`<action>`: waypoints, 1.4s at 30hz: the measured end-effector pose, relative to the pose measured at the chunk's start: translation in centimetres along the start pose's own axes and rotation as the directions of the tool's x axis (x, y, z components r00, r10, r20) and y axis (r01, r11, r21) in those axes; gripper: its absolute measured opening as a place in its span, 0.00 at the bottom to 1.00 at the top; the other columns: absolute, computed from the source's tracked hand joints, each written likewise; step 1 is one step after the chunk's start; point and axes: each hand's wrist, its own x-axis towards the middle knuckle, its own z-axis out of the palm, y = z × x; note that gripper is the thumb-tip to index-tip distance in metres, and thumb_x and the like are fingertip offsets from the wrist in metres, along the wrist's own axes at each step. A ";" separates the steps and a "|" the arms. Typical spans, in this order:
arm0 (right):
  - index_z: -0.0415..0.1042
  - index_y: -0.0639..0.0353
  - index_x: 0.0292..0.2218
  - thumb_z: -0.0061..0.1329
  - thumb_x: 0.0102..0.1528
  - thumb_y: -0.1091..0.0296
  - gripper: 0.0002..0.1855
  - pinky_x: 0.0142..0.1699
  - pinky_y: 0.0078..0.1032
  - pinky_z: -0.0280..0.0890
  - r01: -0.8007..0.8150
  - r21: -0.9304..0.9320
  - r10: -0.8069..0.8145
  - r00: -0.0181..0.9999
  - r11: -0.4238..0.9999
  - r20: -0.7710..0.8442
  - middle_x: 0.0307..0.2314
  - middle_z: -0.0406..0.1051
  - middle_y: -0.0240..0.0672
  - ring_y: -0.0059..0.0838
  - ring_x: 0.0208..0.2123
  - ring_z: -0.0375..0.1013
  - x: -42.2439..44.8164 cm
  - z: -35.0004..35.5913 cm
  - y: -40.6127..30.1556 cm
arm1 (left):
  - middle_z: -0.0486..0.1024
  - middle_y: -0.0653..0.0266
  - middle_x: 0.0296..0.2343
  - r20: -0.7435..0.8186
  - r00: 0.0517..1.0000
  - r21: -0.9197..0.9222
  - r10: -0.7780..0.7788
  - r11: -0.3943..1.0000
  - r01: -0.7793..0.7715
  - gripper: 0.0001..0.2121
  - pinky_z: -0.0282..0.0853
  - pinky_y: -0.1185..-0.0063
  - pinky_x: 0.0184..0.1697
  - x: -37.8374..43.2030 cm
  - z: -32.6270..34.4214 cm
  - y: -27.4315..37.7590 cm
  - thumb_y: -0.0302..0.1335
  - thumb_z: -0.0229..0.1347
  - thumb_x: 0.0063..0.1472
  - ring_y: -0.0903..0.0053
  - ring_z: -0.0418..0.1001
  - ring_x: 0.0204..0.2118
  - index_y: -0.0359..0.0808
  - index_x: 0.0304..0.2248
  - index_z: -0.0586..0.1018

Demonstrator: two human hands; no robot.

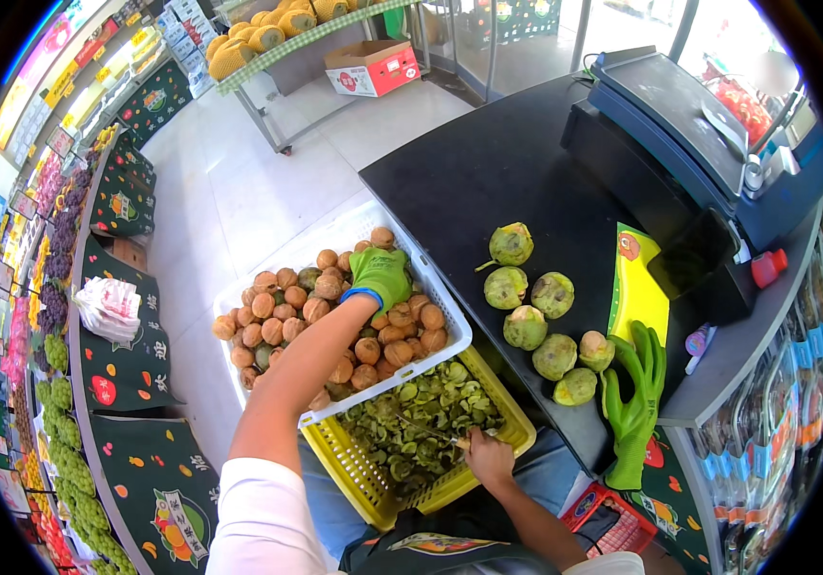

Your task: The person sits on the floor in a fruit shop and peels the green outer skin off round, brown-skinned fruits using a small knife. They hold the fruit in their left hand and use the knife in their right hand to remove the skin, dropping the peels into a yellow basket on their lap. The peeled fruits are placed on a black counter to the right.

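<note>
My left hand (pixel 380 275), in a green glove with a blue cuff, reaches into a white plastic basket (pixel 454 343) of brown walnuts (pixel 296 296). Its fingertips are hidden from me, and a walnut (pixel 382 238) shows just past them. My bare right hand (pixel 490 458) grips the pale handle of a knife (pixel 425 428), its blade pointing left over green husk pieces (pixel 447 395). Those husks lie in a yellow plastic basket (pixel 519 431) between my knees, partly under the white one. Several green-husked walnuts (pixel 532 327) sit on the black counter (pixel 447 172) at the right.
A spare green glove (pixel 634 410) lies by a yellow card (pixel 638 287) on the counter. Behind them stands a weighing scale (pixel 677 108). A red basket (pixel 609 521) is low at the right. Fruit shelves (pixel 59 402) line the left, and a cardboard box (pixel 375 68) stands beyond.
</note>
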 end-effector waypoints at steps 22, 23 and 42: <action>0.71 0.55 0.35 0.52 0.46 0.65 0.13 0.30 0.38 0.68 -0.078 0.070 0.073 0.995 0.995 0.067 0.22 0.74 0.40 0.42 0.24 0.74 0.1 -0.1 0.1 | 0.72 0.62 0.42 -0.371 0.925 -0.858 0.082 0.350 -0.375 0.20 0.66 0.79 0.46 -17.3 -8.0 -1.7 0.32 0.57 0.54 0.78 0.70 0.44 0.36 0.46 0.71; 0.71 0.55 0.35 0.52 0.46 0.65 0.13 0.30 0.38 0.68 -0.067 0.071 0.064 0.997 0.995 0.042 0.22 0.74 0.40 0.42 0.24 0.74 0.0 -0.2 -0.1 | 0.72 0.62 0.42 -0.342 0.937 -0.920 0.067 0.180 -0.348 0.21 0.65 0.79 0.47 -20.4 -8.6 -0.6 0.31 0.56 0.54 0.78 0.69 0.44 0.34 0.47 0.70; 0.72 0.59 0.30 0.52 0.45 0.71 0.08 0.30 0.39 0.65 0.190 0.263 -0.202 0.979 0.946 0.018 0.20 0.70 0.49 0.50 0.25 0.71 -2.4 -6.8 -9.1 | 0.70 0.59 0.44 -0.043 0.920 -0.487 -0.390 -0.796 -0.360 0.16 0.66 0.74 0.51 -35.2 7.1 5.5 0.28 0.49 0.61 0.69 0.69 0.46 0.34 0.47 0.66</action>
